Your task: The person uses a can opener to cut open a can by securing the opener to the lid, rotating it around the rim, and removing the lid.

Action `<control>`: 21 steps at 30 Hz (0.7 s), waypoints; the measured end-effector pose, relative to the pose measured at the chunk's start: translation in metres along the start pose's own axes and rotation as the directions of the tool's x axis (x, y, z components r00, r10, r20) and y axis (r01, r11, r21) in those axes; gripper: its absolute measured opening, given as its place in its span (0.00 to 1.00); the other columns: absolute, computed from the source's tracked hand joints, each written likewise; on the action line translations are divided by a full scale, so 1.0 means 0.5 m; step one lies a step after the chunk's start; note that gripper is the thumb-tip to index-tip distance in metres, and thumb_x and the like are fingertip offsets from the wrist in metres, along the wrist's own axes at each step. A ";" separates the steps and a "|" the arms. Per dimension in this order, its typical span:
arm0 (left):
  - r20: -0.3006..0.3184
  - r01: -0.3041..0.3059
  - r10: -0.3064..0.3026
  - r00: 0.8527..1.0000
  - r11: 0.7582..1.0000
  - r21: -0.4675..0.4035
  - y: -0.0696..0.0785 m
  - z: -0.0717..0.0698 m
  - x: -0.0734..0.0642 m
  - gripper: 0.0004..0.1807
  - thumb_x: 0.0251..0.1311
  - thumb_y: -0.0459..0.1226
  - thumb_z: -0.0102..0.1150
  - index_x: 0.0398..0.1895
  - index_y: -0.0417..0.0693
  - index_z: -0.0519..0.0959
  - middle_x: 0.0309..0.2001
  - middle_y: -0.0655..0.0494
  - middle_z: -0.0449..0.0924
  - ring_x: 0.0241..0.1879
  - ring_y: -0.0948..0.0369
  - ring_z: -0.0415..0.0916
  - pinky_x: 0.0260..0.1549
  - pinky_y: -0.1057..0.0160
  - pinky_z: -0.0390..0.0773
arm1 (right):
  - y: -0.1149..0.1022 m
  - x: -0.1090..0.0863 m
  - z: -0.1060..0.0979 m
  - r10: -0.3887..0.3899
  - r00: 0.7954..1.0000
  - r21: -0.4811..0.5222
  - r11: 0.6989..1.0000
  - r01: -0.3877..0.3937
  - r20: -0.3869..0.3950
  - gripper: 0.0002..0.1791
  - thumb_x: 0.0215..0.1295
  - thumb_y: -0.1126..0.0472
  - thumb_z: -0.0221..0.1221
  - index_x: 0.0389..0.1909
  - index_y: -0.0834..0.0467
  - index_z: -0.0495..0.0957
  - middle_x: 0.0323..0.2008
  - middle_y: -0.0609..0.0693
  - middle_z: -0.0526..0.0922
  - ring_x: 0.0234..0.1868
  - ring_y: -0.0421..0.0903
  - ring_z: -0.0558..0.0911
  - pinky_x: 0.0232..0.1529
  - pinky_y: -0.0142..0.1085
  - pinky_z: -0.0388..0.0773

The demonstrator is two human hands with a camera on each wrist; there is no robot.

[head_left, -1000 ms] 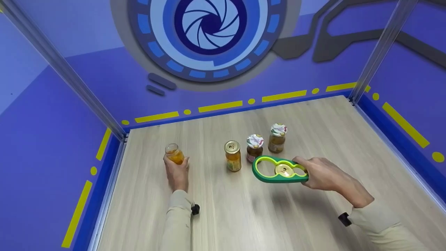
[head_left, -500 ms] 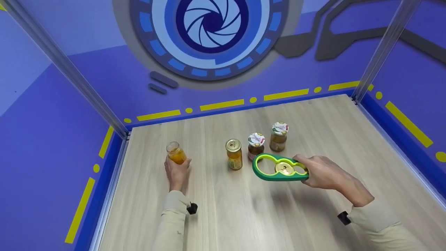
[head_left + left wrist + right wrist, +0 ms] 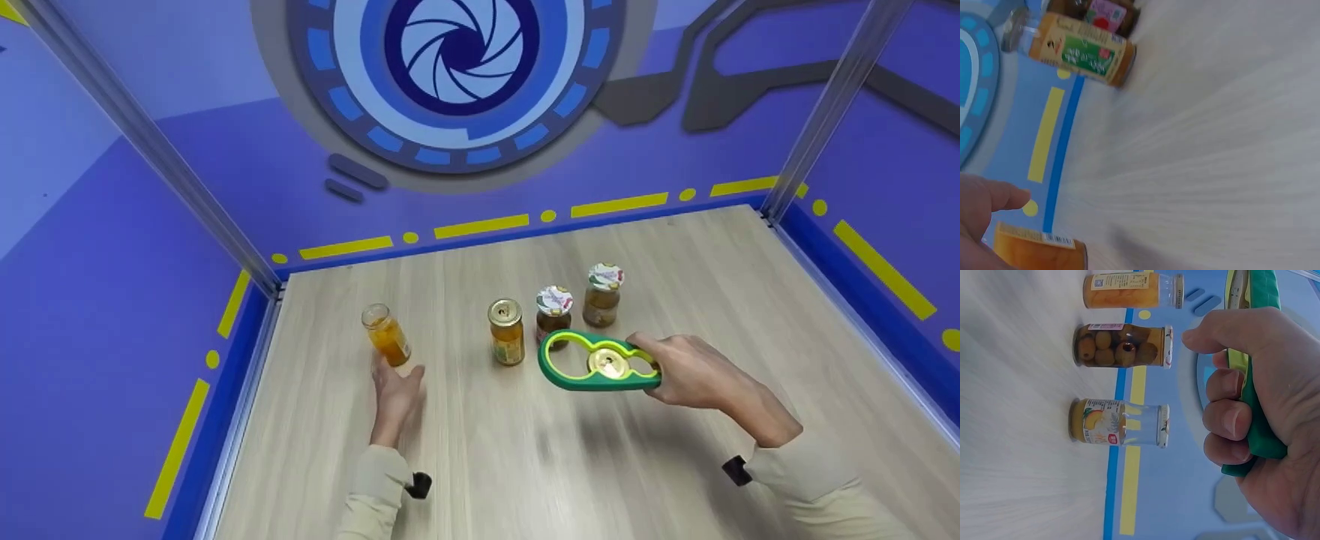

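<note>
My left hand (image 3: 396,396) has its thumb and fingers spread just below a lidless glass jar (image 3: 390,343) with orange contents. In the left wrist view that jar (image 3: 1039,252) stands beside the extended finger. My right hand (image 3: 694,371) grips the handle of a green multi-ring jar opener (image 3: 559,375). A gold lid (image 3: 608,363) sits in the opener's middle ring. The right wrist view shows the fingers curled round the green handle (image 3: 1266,433).
A gold-lidded jar with orange contents (image 3: 508,343) stands mid-table. To its right are a jar with dark round contents (image 3: 553,320) and a white-lidded jar (image 3: 601,304). Blue panels (image 3: 420,217) enclose the wooden table (image 3: 480,450) at the back and sides.
My left hand has let go of the lidless jar and drawn back toward me. My right hand holds the opener with the lid almost still.
</note>
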State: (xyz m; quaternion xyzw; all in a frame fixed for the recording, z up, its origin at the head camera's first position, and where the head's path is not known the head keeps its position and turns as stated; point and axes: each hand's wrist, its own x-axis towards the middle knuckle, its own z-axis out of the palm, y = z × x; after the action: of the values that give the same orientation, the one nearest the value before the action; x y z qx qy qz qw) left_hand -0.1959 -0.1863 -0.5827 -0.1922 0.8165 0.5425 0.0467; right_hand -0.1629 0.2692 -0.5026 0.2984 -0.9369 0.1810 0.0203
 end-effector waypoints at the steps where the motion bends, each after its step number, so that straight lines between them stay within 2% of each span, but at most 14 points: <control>1: 0.019 0.002 -0.001 1.000 1.000 -0.004 0.003 0.002 -0.009 0.48 0.75 0.43 0.55 0.82 0.35 0.36 0.81 0.32 0.34 0.80 0.38 0.37 0.75 0.37 0.47 | -0.002 0.000 0.000 0.002 1.000 -0.002 1.000 -0.002 -0.001 0.28 0.49 0.65 0.74 0.53 0.54 0.77 0.31 0.41 0.81 0.23 0.36 0.70 0.25 0.32 0.70; 4: 0.072 0.003 -0.002 0.997 1.000 -0.004 0.014 0.009 -0.038 0.45 0.74 0.46 0.55 0.82 0.37 0.43 0.81 0.33 0.40 0.79 0.37 0.41 0.73 0.36 0.51 | -0.010 0.003 -0.002 0.013 1.000 0.003 1.000 -0.013 0.006 0.28 0.50 0.64 0.75 0.53 0.53 0.77 0.32 0.41 0.81 0.24 0.36 0.71 0.26 0.32 0.71; 8: 0.157 -0.044 0.046 0.986 0.999 -0.013 0.026 0.022 -0.072 0.38 0.75 0.47 0.55 0.80 0.38 0.57 0.77 0.35 0.55 0.77 0.39 0.52 0.71 0.37 0.59 | -0.018 0.005 -0.004 0.019 1.000 0.008 1.000 -0.019 0.015 0.28 0.50 0.64 0.74 0.54 0.52 0.77 0.32 0.42 0.82 0.24 0.36 0.71 0.27 0.32 0.71; 11: 0.248 -0.098 0.101 0.963 0.995 -0.025 0.034 0.033 -0.093 0.32 0.76 0.45 0.54 0.75 0.36 0.66 0.74 0.37 0.64 0.75 0.41 0.59 0.69 0.40 0.63 | -0.022 0.007 -0.005 0.007 1.000 0.021 1.000 -0.007 0.017 0.28 0.51 0.64 0.75 0.54 0.52 0.77 0.33 0.42 0.82 0.24 0.35 0.71 0.27 0.32 0.71; 15: 0.346 -0.158 0.170 0.923 0.985 -0.062 0.045 0.050 -0.117 0.26 0.77 0.42 0.53 0.71 0.35 0.72 0.70 0.39 0.71 0.70 0.44 0.67 0.67 0.43 0.68 | -0.030 0.010 -0.004 -0.005 1.000 0.045 0.999 0.004 0.023 0.27 0.52 0.64 0.75 0.53 0.52 0.77 0.31 0.40 0.80 0.24 0.35 0.70 0.27 0.31 0.70; 21: 0.426 -0.139 0.177 0.887 0.983 -0.118 0.068 0.080 -0.150 0.23 0.77 0.42 0.55 0.68 0.41 0.76 0.66 0.46 0.77 0.66 0.50 0.73 0.67 0.46 0.70 | -0.049 0.012 -0.004 -0.016 0.999 0.041 0.999 0.015 0.031 0.26 0.52 0.64 0.74 0.53 0.52 0.77 0.27 0.38 0.75 0.23 0.36 0.68 0.24 0.31 0.67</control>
State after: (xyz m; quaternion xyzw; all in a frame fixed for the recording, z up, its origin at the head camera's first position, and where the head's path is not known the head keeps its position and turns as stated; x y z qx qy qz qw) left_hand -0.1444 -0.1187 -0.5480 -0.0012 0.7748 0.6075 0.1750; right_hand -0.1543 0.2481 -0.4920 0.3090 -0.9309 0.1949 0.0010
